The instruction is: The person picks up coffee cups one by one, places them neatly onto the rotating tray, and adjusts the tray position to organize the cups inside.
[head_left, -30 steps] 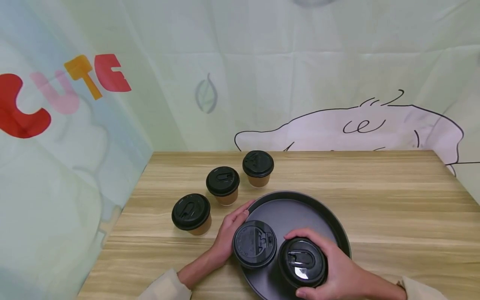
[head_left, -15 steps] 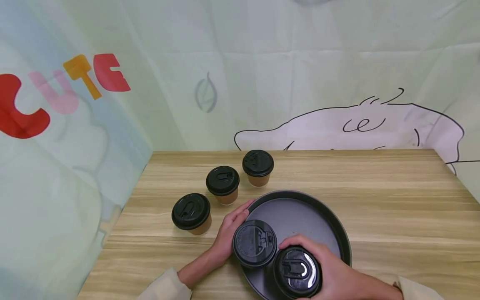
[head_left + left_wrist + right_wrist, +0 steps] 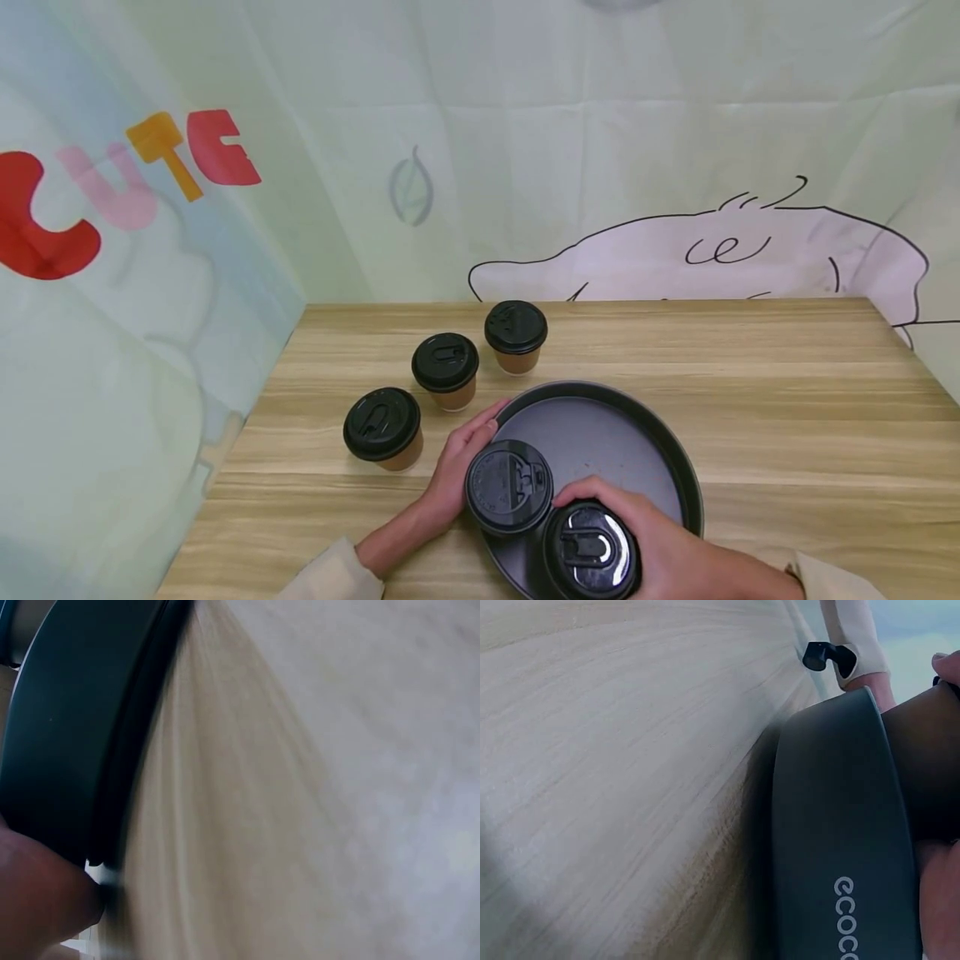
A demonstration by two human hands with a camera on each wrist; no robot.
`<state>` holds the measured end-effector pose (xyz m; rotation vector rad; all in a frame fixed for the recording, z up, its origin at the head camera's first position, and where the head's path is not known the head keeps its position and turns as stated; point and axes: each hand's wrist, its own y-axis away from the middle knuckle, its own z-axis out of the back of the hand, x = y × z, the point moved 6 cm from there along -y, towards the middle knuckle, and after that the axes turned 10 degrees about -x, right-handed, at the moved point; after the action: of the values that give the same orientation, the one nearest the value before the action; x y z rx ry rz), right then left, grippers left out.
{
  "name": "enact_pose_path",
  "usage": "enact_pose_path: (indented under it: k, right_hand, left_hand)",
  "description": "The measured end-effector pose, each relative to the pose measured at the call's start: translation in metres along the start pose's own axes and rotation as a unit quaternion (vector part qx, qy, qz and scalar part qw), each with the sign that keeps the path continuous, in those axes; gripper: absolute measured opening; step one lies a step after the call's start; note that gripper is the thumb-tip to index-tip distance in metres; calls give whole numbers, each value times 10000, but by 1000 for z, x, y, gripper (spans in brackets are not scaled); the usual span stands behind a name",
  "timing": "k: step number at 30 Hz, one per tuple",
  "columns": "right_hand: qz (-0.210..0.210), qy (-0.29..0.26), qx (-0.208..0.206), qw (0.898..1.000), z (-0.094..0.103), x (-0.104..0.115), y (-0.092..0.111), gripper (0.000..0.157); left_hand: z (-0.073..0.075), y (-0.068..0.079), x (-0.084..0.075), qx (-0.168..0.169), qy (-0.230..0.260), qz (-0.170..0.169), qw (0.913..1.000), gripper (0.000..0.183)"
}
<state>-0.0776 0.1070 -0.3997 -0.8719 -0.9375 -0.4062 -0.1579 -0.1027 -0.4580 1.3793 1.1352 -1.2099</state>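
Visibly, the tray [image 3: 840, 810] reads "ecoc…", the backdrop [image 3: 480, 158] "CUTE"

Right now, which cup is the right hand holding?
The lowest cup in the head view: the right hand curls round it. The neighbouring cup and three farther cups are outside that grip.

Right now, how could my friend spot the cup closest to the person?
Find the round dark tray on the wooden table. Beside the farther cup there is the nearest cup, the only one with the right hand round it and bright glare on its lid.
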Motion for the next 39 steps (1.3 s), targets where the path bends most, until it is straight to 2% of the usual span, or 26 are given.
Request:
enact_pose_path:
  k: [6, 8, 15, 20, 22, 25, 27, 28, 30, 33, 36, 39]
  right_hand:
    - [12, -18, 145, 9999, 0, 1, -1, 87]
    - [-109, -55, 209, 9997, 0, 0, 0, 87]
    - [-1050, -321, 407, 9931, 2, -3, 4, 85]
    - [-1345, -115, 453, 9898, 8, 0, 8, 91]
    - [-941, 114, 380, 9948, 17, 4, 8, 89]
    - [-225, 659, -30, 9976, 40, 11, 4, 84]
    - [181, 1325, -405, 9902, 60, 13, 1, 82]
    - [143, 1684, -533, 9842, 70, 12, 0, 82]
    - [-129, 2398, -619, 9688, 90, 7, -2, 86]
    - [-620, 3215, -514, 9435, 115, -10, -2, 91]
    - [-992, 3370, -526, 9348, 134, -34, 1, 93]
    - [-1291, 3072, -677, 9404, 142, -60, 5, 89]
  left_hand:
    - [1, 0, 1, 8, 58, 16, 10000, 50]
    - [1, 0, 1, 20, 73, 16, 10000, 50]
    - [2, 1, 1, -32, 1, 19, 10000, 50]
    - [2, 1, 0, -104, -28, 6, 9999, 49]
    - [2, 0, -1, -127, -48, 19, 9999, 48]
    - [1, 0, -1, -152, -50, 61, 9999, 48]
    - [2, 0, -1, -177, -58, 92, 9998, 48]
    - [2, 1, -1, -192, -53, 99, 9998, 48]
    - [2, 1, -2, -230, -62, 116, 9996, 47]
    - [3, 1, -2, -241, -72, 141, 9996, 48]
    - [3, 0, -2, -230, -65, 195, 9995, 48]
    - [2, 1, -1, -209, -39, 231, 9995, 49]
